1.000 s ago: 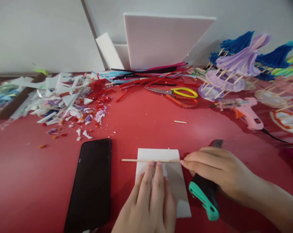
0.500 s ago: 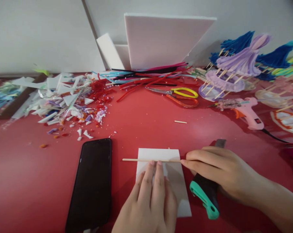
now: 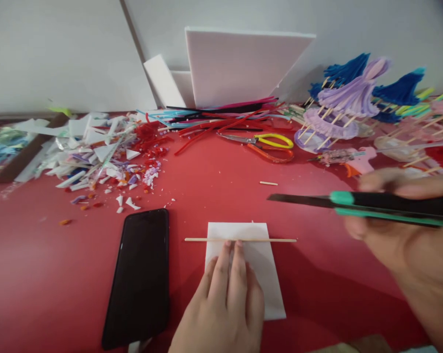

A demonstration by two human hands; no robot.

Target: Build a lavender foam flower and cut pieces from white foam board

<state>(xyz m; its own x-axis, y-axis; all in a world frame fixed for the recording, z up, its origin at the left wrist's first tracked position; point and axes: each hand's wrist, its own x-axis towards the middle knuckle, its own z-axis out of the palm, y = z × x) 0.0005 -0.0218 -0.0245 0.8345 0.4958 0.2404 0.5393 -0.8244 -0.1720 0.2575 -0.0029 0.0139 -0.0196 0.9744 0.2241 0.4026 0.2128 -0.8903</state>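
On the red table [image 3: 41,274], a white foam piece [image 3: 260,274] lay near, right of a black phone [image 3: 140,279]. The left hand [image 3: 225,304], fingers flat and together, pinned a wooden stick [image 3: 239,239] across it. The right hand [image 3: 401,235] gripped a utility knife [image 3: 357,202], raised and blurred, blade pointing left. The step looked like cutting the stick; next, the blade would need lining up.

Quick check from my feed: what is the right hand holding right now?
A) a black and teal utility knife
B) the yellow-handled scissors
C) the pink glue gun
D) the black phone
A: the right hand grips a black and teal utility knife, blade out and pointing left above the red table, while the left hand presses on the white foam piece at the wooden stick.
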